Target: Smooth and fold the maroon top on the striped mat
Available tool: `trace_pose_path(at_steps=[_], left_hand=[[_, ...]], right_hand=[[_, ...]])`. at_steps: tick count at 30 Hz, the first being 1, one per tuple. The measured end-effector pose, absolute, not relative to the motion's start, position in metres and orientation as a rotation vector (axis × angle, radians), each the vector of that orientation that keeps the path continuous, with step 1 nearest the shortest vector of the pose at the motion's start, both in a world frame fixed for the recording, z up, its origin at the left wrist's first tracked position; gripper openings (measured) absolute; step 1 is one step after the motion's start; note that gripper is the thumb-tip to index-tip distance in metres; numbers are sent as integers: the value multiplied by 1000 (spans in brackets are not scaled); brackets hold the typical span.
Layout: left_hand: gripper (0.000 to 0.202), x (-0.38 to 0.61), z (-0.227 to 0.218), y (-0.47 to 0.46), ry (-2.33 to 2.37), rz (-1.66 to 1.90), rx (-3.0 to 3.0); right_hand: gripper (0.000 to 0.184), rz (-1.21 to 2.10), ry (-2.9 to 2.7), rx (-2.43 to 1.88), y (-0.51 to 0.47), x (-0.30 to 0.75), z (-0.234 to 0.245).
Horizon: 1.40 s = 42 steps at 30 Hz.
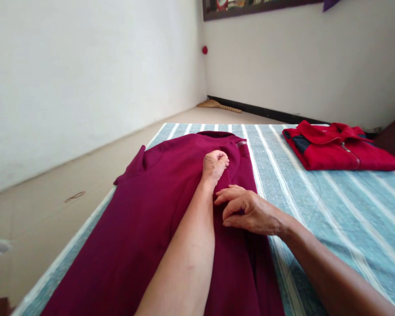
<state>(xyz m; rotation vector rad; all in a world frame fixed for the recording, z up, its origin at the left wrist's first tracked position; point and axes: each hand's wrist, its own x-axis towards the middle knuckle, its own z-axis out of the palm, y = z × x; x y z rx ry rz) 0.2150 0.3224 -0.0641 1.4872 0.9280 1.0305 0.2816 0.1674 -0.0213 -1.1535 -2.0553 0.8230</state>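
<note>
A long maroon garment [145, 210] lies spread lengthwise on the striped cloth, its collar end away from me. One short sleeve end sticks out on its left side. My left hand [215, 167] is closed on a fold of the garment below the collar, near its right edge. Closer to me, my right hand [246, 210] is over the garment's right part with its fingers bent and apart. Nothing shows between those fingers; whether the tips touch the fabric I cannot tell.
Blue cloth with white stripes [303, 193] covers the surface. A folded red zip jacket [335, 147] lies at the far right. Beyond the far edge, a broom [217, 105] rests on the floor by the wall corner. A thin loop [74, 196] lies on the floor at left.
</note>
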Motion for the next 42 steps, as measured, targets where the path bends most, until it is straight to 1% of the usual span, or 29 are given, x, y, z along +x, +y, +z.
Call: trace_pose_path(at_steps=[4,7,9,16,19,21,24,26,29,31,34,37,42], left_hand=[[9,214,-61,319,911,1038,1448],[9,212,-58,318,893,1027,1406],[8,210,-57,318,881,1009,1371],[5,207,-55,320,840,993,1242],[5,207,-56,320,840,987,1238],[4,207,-55,320,840,984,1230],[3,207,-55,321,846,986,1191],[2,206,-55,322,849,988,1172],[4,206,-56,323,846,989,1167],[5,206,-56,323,846,993,1167],[7,205,-56,323,845,998,1167],[7,205,-56,324,845,1002,1168],[7,205,-56,324,844,999,1165]], right_hand=[[7,862,-2190,-1141,163,276,-19],[17,812,-2246,-1163,159,271,-19],[20,761,-2280,-1187,156,268,-20],[10,662,-2337,-1285,149,253,-23],[15,649,-2348,-1345,148,249,-21],[18,700,-2306,-1315,149,253,-20],[17,858,-2082,-1241,156,269,-20],[17,905,-1859,-1246,162,285,-23],[17,838,-1478,-1327,169,310,-34],[20,806,-1215,-1362,172,323,-43],[27,820,-1030,-1354,173,335,-53],[26,852,-1099,-1310,173,336,-51],[14,910,-1576,-1154,166,311,-25]])
